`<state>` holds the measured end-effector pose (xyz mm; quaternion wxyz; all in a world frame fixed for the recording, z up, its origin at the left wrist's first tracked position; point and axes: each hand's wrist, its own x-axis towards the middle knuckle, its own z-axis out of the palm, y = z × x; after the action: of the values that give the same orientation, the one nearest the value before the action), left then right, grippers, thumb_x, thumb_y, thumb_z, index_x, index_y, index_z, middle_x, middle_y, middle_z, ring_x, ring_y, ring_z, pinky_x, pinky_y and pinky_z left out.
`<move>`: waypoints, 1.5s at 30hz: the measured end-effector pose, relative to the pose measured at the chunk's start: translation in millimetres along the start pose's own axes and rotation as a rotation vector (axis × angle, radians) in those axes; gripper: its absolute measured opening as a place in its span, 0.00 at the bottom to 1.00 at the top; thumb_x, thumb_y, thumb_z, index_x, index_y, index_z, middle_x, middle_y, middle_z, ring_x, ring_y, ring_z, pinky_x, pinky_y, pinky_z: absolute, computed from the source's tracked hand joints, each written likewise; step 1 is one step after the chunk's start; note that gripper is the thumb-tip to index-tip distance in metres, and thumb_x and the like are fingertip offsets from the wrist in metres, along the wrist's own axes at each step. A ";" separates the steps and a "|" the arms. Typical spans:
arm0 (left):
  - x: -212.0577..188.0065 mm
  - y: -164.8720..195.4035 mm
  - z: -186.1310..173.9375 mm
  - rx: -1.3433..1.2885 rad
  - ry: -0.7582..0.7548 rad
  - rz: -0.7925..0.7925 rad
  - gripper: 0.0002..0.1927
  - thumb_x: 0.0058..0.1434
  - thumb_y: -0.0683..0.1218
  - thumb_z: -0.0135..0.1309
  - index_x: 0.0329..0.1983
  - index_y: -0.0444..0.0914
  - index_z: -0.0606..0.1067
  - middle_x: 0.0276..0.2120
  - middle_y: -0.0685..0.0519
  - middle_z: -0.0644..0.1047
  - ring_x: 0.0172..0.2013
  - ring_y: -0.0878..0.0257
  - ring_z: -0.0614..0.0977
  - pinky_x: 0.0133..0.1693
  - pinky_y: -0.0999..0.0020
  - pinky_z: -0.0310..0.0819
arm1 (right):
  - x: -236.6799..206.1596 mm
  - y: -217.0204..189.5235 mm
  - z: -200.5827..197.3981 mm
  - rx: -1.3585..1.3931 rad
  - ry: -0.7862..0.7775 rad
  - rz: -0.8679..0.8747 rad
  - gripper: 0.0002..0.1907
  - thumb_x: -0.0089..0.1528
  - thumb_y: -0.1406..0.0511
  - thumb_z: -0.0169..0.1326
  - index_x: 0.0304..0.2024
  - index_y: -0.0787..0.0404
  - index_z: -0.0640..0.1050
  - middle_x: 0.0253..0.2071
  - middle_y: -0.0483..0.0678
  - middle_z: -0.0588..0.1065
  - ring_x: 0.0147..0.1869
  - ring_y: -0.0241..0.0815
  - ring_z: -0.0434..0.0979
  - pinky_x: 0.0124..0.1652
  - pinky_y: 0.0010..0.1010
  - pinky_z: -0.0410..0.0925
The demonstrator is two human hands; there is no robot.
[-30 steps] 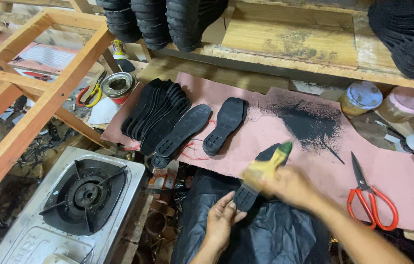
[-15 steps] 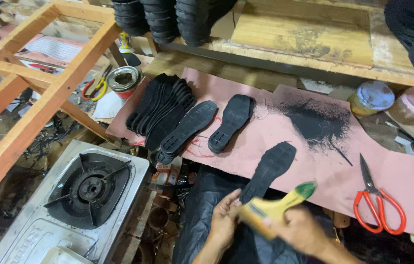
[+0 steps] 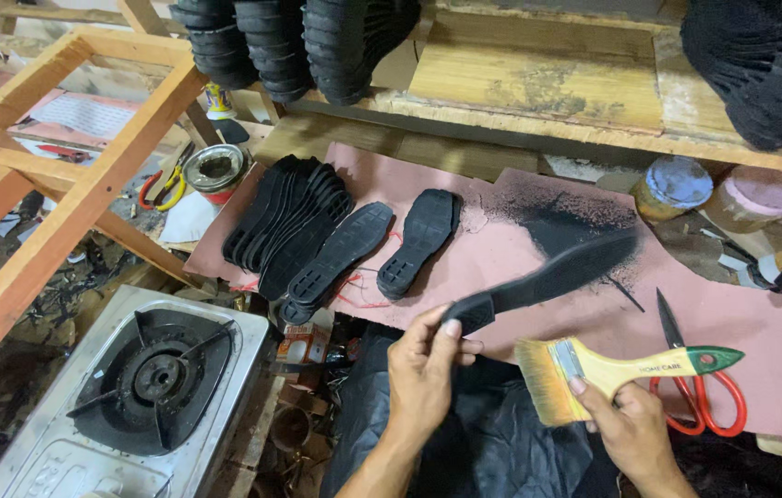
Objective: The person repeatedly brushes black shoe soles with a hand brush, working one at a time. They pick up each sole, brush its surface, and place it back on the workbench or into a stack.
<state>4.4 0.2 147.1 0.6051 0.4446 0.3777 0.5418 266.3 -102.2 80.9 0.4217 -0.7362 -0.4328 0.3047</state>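
Head view: we see the left hand pinching one end of a black sole, thumb and fingers pressed on its heel end; the sole is lifted off the pink sheet and slants up to the right. The right hand is closed around the handle of a brush, bristles pointing left, just below the sole and not touching it. Red scissors lie on the sheet just behind the brush handle. A black stain marks the sheet behind the sole. Two more soles lie flat on the sheet to the left, beside a fanned pile of soles. A gas stove sits lower left, a wooden frame above it. A tin stands left of the pile. Two jars stand at the far right edge of the sheet. Stacked soles fill the shelf on top.
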 end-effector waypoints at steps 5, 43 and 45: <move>1.0 -24.3 -8.3 0.042 0.123 -0.076 0.16 0.69 0.48 0.49 0.49 0.30 0.74 0.32 0.49 0.82 0.28 0.65 0.86 0.29 0.73 0.79 | -7.3 3.7 1.6 0.081 0.002 0.036 0.17 0.58 0.59 0.60 0.35 0.69 0.83 0.19 0.47 0.78 0.19 0.34 0.71 0.22 0.29 0.64; -17.3 -121.7 -63.6 -0.419 0.003 -0.508 0.23 0.68 0.47 0.51 0.62 0.29 0.69 0.38 0.51 0.79 0.33 0.66 0.81 0.40 0.67 0.84 | 56.8 -75.6 82.1 -0.573 -0.420 -0.402 0.21 0.60 0.51 0.60 0.29 0.63 0.83 0.24 0.56 0.79 0.27 0.48 0.82 0.33 0.39 0.73; -13.7 -127.6 -56.7 -0.205 0.043 -0.427 0.23 0.63 0.40 0.57 0.62 0.36 0.70 0.31 0.56 0.74 0.29 0.71 0.77 0.38 0.69 0.84 | 105.3 -82.3 71.7 -0.464 -0.428 -0.350 0.17 0.58 0.54 0.59 0.30 0.62 0.83 0.25 0.53 0.81 0.28 0.45 0.84 0.33 0.38 0.74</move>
<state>-9.8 -8.3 7.7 0.7398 0.2793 0.4189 0.4464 223.0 39.8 112.0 0.1891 -0.6467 -0.6883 0.2689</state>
